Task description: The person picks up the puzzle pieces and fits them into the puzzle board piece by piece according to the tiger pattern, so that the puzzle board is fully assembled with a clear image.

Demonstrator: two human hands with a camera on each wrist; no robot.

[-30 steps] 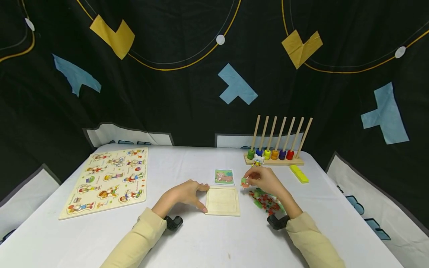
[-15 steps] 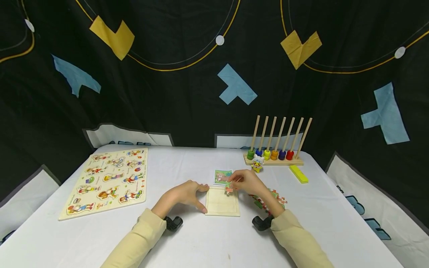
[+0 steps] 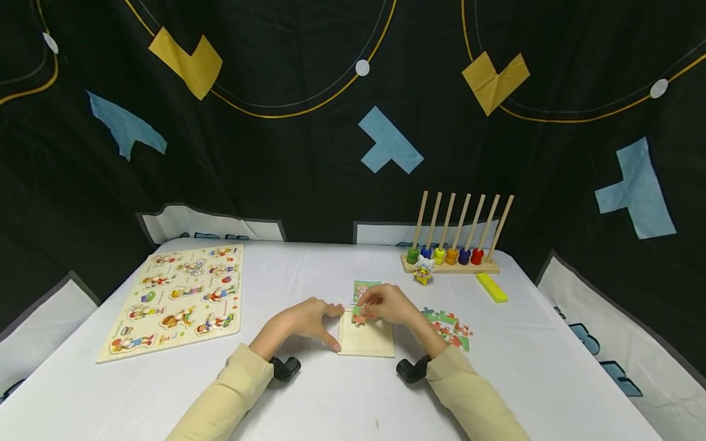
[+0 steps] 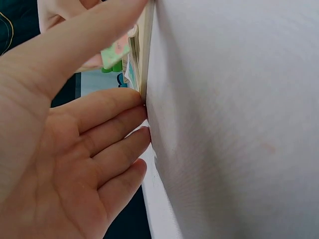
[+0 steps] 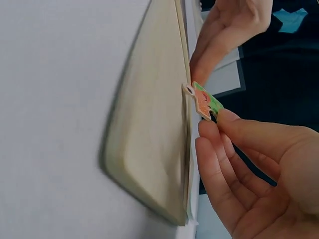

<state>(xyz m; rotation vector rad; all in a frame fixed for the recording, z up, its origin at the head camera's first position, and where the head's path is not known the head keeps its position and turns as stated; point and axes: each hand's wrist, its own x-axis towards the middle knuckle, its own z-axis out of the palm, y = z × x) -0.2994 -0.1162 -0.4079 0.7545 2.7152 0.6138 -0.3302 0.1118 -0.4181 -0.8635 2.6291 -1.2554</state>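
Right hand (image 3: 390,303) pinched a puzzle piece (image 3: 357,315) over the wooden tray (image 3: 366,340), lower centre of the frame, left hand (image 3: 305,316) touched the tray's left edge, fingers extended, loose pieces (image 3: 455,339) lay right of centre.

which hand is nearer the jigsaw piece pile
Right. The right hand is just left of the jigsaw piece pile; the left hand is farther left, touching the wooden tray.
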